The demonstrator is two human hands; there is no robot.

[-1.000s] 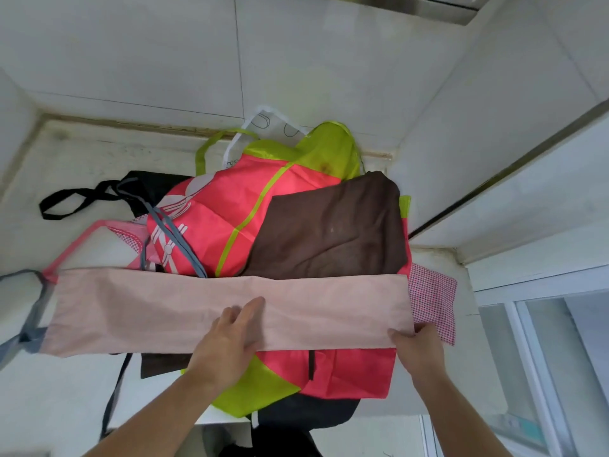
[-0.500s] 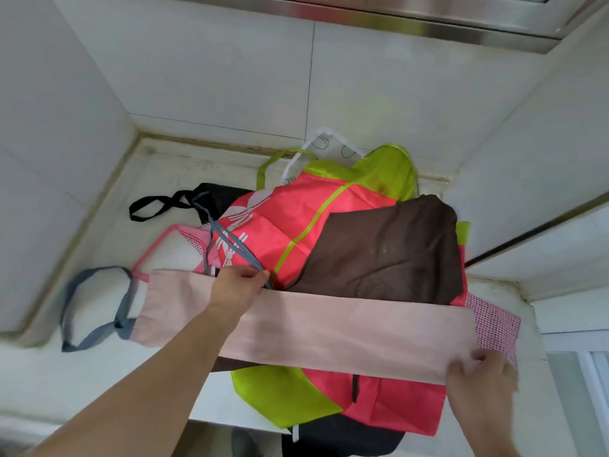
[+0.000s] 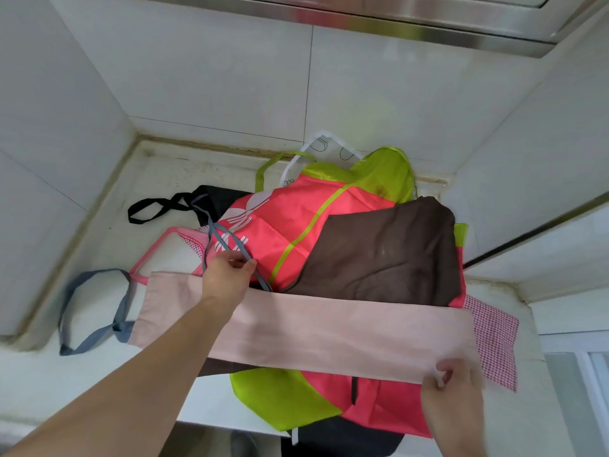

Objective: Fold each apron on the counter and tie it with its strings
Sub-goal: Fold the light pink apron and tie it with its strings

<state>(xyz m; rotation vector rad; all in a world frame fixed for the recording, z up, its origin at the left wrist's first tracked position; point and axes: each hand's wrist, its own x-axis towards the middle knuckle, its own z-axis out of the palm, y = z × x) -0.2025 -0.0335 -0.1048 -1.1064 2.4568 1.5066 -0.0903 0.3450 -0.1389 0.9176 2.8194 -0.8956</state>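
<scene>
Head view: kitchen counter corner [image 3: 164, 179], heap of aprons, two bare hands at work.
Pale pink apron [image 3: 329, 328]: folded to a long narrow band, lying crosswise over the near edge of the heap, grey neck loop [image 3: 95, 311] trailing off its left end onto the counter.
Left hand [image 3: 227, 275]: moved within the last second from pressing flat on the middle of the band to its far edge; now pinching the grey string [image 3: 230, 239] between thumb and fingertips.
Right hand [image 3: 451, 384]: same post as a second ago, thumb and fingers nipping the band's right end at the near corner.
Grey string: looped over the red-and-green apron [image 3: 296, 232], running down to the pinch.
Heap beneath: brown apron [image 3: 385, 252], red gingham cloth [image 3: 491, 334] poking out at right, black apron [image 3: 211, 196] with its strap at the back, all unfolded.
Meaning for the task: folding of the pink apron apparently finished; switch from smoothing to string-gathering, so tying looks next.
Progress: early, judging by the untidy pile left.
Risk: string possibly caught on the heap; band likely to slacken or unfold if the right-hand pinch slips.
</scene>
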